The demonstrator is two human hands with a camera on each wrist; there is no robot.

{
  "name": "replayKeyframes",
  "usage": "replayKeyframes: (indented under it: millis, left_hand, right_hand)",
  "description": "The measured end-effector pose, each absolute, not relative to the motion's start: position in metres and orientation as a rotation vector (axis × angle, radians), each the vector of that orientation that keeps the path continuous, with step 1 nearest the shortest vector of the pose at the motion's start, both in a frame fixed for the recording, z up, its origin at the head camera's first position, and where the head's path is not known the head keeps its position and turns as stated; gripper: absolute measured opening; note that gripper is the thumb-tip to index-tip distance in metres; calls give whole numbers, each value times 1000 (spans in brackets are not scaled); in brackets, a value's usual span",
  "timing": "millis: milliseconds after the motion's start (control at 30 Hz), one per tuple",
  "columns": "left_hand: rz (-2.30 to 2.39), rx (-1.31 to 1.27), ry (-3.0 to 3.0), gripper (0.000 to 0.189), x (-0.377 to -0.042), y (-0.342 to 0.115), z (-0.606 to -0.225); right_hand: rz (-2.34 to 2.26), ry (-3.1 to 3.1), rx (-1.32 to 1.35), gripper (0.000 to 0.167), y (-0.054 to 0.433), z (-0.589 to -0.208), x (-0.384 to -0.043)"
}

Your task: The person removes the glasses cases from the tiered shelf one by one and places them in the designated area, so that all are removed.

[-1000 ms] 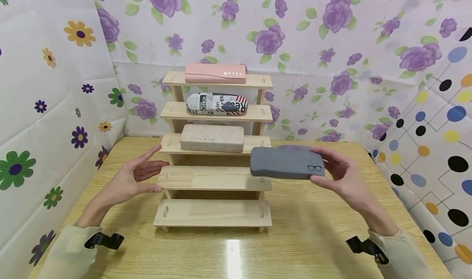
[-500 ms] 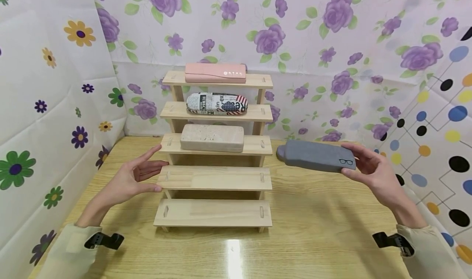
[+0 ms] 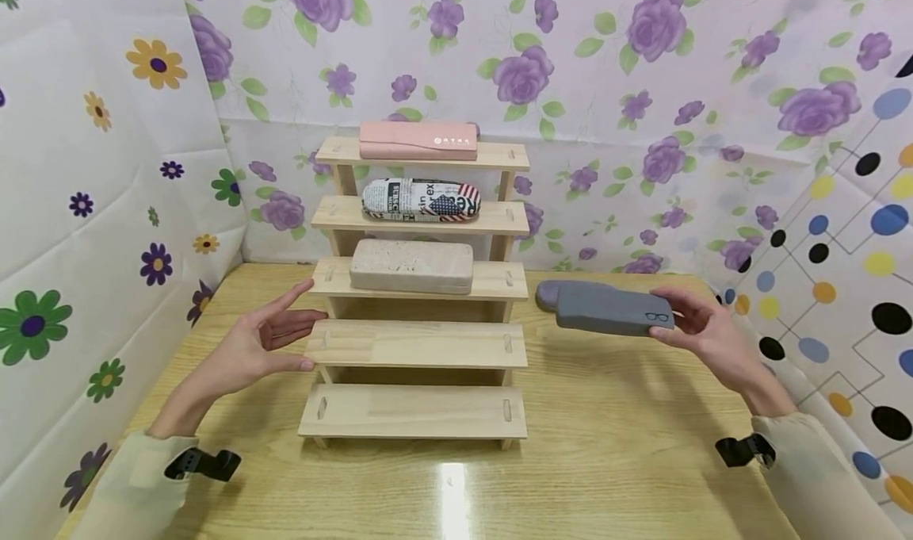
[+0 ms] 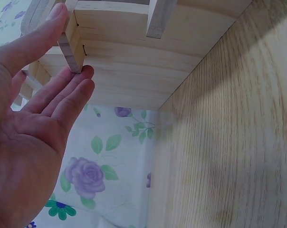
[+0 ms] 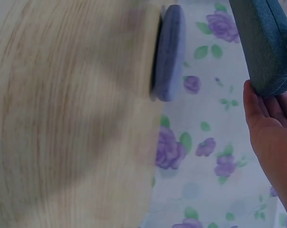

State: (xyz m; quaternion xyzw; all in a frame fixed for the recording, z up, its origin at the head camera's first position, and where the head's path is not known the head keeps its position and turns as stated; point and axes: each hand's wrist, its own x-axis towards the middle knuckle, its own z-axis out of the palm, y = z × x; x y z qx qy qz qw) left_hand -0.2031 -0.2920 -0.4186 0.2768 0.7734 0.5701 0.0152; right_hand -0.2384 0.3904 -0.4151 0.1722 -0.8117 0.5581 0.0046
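At its left end, a tiered wooden display rack (image 3: 417,413) is gripped by my left hand (image 3: 246,350). The thumb is at the front of the fourth shelf (image 3: 428,346) from the top, fingers at its back; the left wrist view shows the hand (image 4: 34,128) around the plank end. My right hand (image 3: 702,334) pinches a grey-blue glasses case (image 3: 606,310), raised over the table right of the rack. In the right wrist view, the case (image 5: 267,47) shows fingers at its end. Behind it a purple-grey case (image 3: 548,294), partly hidden, lies on the table.
On the rack's upper shelves sit a pink case (image 3: 417,141), a newspaper-print case (image 3: 421,201) and a beige speckled case (image 3: 411,266). The wooden table (image 3: 592,453) meets a floral cloth wall (image 3: 606,191) behind, with patterned cloth on both sides.
My right hand has carried the grey-blue case from the rack's right edge rightward, then slightly back left in the last half second. My left hand has kept its place.
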Motion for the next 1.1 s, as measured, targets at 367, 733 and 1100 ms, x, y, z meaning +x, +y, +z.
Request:
replayKeyframes:
  millis: [367, 733, 1100]
  left_hand:
    - [1777, 837, 2416, 112, -203, -290, -418]
    - [1771, 843, 2416, 112, -204, -292, -419]
    - [1782, 859, 2409, 112, -203, -292, -419]
  right_hand:
    - [1811, -2599, 494, 58, 396, -444, -263]
    - [1848, -2654, 444, 67, 394, -460, -275]
    - [1818, -2721, 395, 66, 398, -471, -283]
